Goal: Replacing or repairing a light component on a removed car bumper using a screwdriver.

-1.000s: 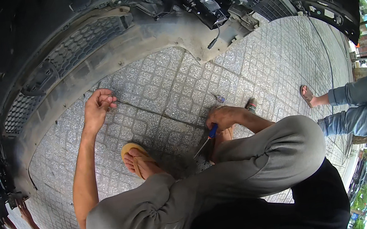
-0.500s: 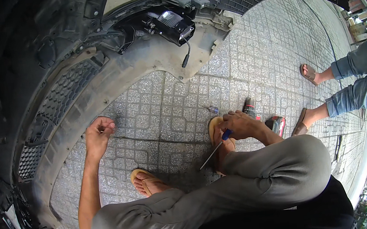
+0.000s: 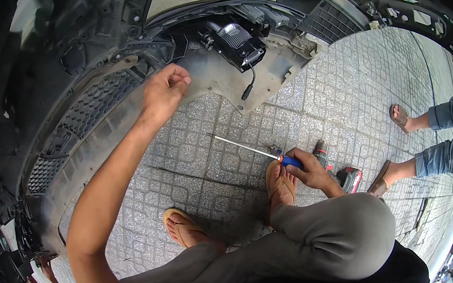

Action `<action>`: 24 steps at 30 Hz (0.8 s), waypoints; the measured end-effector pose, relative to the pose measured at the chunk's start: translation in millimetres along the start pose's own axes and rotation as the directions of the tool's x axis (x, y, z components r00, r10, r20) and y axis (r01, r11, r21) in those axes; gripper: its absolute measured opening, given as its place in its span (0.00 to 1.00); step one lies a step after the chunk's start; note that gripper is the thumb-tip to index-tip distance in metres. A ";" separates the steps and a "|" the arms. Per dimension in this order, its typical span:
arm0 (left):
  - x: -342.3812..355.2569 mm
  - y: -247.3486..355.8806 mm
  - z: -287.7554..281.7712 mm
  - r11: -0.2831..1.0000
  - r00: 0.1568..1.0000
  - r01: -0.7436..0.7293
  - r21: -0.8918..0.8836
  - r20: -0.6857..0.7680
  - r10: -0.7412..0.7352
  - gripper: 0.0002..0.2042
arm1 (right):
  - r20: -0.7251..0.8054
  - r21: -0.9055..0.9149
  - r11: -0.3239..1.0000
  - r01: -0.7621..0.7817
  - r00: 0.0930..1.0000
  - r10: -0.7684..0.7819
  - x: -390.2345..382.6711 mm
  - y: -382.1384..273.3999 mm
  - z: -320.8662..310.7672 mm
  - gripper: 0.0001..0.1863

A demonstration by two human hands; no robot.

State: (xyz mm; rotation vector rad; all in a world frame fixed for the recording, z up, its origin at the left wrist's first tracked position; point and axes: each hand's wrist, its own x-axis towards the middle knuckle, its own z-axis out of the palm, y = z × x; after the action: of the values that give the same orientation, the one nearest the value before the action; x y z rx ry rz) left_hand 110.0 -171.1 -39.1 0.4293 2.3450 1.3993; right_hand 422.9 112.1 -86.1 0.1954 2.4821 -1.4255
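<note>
Left hand (image 3: 164, 92) fisted against bumper edge (image 3: 117, 107), contents hidden. Right hand (image 3: 309, 171) gripping screwdriver (image 3: 260, 153) by blue handle; power drill (image 3: 342, 174) behind, partly covered.

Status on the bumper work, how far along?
Done: the bumper is off the car, inner side up on the pavement. In hand: right hand grips a long blue-handled screwdriver, left hand closed at the bumper's inner edge near the lamp unit. Left: the lamp unit is mounted, its cable dangling loose.
</note>
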 end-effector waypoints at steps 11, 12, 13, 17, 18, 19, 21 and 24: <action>69.9 16.6 77.7 0.969 0.717 -0.240 -0.053 -0.683 0.140 0.05 | -0.253 0.387 0.921 -0.048 0.955 0.156 36.6 -2.8 50.6 0.10; 79.3 9.5 86.0 0.957 0.707 -0.277 -0.083 -0.693 0.145 0.05 | -0.234 0.392 0.919 -0.039 0.962 0.141 34.7 -0.7 48.0 0.11; 83.8 12.5 95.6 0.930 0.735 -0.320 -0.179 -0.667 0.124 0.03 | -0.193 0.487 0.870 -0.073 0.963 0.189 31.3 -5.4 43.7 0.10; 64.5 -2.2 74.6 0.954 0.676 -0.275 -0.117 -0.729 0.106 0.03 | -0.115 0.456 0.889 -0.037 0.988 0.100 31.7 15.5 67.1 0.12; 63.1 -0.8 73.9 0.953 0.677 -0.278 -0.118 -0.728 0.107 0.03 | -0.101 0.453 0.891 -0.027 0.992 0.082 30.5 17.9 65.6 0.12; 61.2 1.0 75.1 0.953 0.680 -0.279 -0.121 -0.725 0.108 0.03 | -0.103 0.415 0.909 -0.033 0.991 0.083 27.3 20.2 63.3 0.13; 64.0 4.7 80.3 0.947 0.669 -0.293 -0.132 -0.735 0.105 0.03 | -0.101 0.372 0.928 -0.031 0.992 0.074 22.8 24.9 59.4 0.14; 66.3 3.4 83.2 0.952 0.650 -0.294 -0.081 -0.748 0.137 0.04 | -0.074 0.324 0.945 -0.055 0.994 0.083 19.9 27.5 55.7 0.14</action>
State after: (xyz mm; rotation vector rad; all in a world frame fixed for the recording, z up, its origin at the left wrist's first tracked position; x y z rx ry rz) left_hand 90.3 -76.2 -82.9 0.0701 2.7723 2.2373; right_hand 420.0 77.6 -141.4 0.4124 2.2655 -1.8202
